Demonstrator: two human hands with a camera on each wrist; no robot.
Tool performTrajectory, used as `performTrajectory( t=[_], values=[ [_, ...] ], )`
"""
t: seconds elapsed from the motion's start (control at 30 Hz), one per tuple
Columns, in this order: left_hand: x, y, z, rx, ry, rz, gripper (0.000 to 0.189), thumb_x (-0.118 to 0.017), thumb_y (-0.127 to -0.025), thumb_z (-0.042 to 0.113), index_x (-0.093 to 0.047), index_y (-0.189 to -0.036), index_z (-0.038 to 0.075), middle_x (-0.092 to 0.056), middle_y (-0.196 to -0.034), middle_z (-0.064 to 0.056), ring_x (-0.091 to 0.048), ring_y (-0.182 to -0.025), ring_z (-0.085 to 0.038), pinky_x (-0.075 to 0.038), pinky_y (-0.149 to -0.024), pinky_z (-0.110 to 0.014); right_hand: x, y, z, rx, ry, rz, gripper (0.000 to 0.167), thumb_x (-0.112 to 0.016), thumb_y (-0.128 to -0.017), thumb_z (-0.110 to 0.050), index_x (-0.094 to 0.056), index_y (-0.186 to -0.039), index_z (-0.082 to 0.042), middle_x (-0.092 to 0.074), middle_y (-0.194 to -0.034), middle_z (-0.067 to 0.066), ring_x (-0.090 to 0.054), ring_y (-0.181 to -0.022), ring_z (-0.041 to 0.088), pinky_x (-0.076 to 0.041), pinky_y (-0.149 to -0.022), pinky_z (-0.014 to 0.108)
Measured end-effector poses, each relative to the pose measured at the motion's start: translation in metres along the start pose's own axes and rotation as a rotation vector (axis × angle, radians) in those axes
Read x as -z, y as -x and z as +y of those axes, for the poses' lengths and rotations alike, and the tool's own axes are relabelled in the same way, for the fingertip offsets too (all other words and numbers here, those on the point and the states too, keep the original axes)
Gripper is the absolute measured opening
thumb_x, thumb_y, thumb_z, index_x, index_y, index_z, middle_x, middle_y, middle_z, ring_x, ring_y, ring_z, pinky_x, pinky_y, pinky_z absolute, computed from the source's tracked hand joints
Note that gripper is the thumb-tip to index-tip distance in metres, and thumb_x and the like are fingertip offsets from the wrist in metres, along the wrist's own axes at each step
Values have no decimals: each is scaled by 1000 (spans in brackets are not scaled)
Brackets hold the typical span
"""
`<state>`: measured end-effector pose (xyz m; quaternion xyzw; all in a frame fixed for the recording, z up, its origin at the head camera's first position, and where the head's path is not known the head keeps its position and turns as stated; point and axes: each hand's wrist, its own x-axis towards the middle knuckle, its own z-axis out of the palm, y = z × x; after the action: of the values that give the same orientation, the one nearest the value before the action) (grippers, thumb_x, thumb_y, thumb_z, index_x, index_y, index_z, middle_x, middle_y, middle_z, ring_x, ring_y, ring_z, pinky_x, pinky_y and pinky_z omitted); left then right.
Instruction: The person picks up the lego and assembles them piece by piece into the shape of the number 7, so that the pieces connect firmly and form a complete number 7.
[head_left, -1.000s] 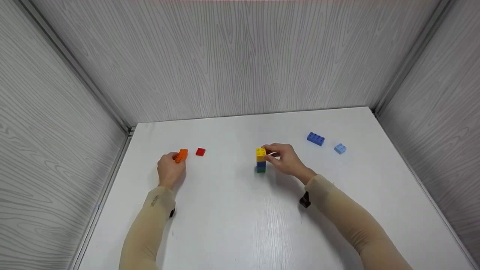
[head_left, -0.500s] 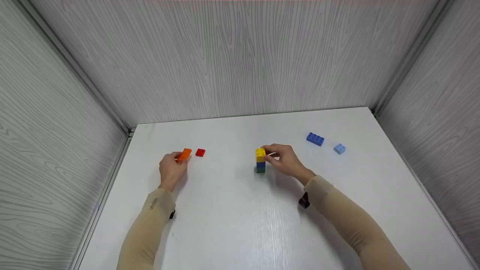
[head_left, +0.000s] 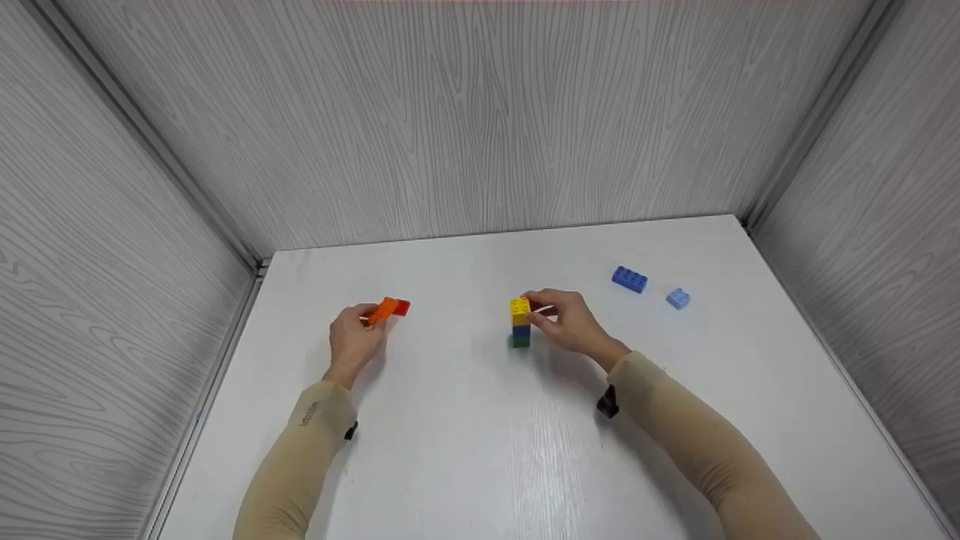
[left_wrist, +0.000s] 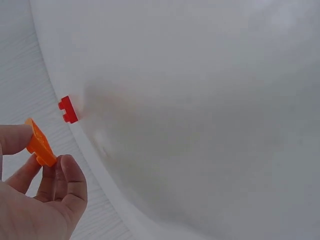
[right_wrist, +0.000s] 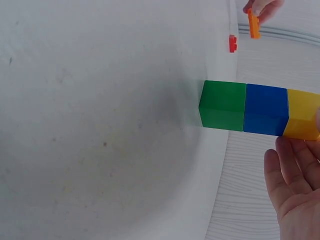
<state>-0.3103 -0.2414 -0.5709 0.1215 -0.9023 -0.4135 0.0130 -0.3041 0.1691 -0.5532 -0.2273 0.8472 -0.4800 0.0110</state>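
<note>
My left hand (head_left: 352, 341) pinches an orange toy building brick (head_left: 382, 310) between thumb and fingers, held above the tabletop. A small red brick (head_left: 403, 307) lies just beyond it, partly covered in the head view; the left wrist view shows a gap between the orange and red bricks. Near the table's middle stands an upright stack: green brick (right_wrist: 223, 105) at the bottom, dark blue brick (right_wrist: 266, 109) between, yellow brick (head_left: 520, 310) on top. From the right, my right hand (head_left: 574, 324) grips the yellow brick with thumb and fingers.
A blue oblong brick (head_left: 629, 280) and a light blue square brick (head_left: 678, 298) lie at the back right of the white table (head_left: 465, 442). Grey wood-patterned panels (head_left: 480, 120) enclose the back and both sides.
My left hand has moved to the right with the orange brick, which now overlaps the red one in the head view. The right hand and the stack have stayed in place.
</note>
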Motion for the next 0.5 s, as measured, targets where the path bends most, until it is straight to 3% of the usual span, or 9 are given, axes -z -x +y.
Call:
performTrajectory(
  t=[0.2,0.5],
  values=[
    [-5,6,11,-52,2,-32,44,-67,-109,13,-67,-152,4,-66,-145,-21,-60,-128,-38,-55,-121,-51,2,0,-2,-39,-1,-11,42,-74,-109,-16,-72,-149,-5,-80,-139,12,-77,-126,34,-64,-112,53],
    [-13,20,30,-224,12,-22,40,-72,-104,8,-75,-143,3,-73,-137,-23,-68,-124,-41,-57,-113,-52,1,-1,-1,-44,4,-20,41,-74,-110,-18,-72,-150,-7,-79,-142,13,-76,-129,34,-63,-113,53]
  ],
)
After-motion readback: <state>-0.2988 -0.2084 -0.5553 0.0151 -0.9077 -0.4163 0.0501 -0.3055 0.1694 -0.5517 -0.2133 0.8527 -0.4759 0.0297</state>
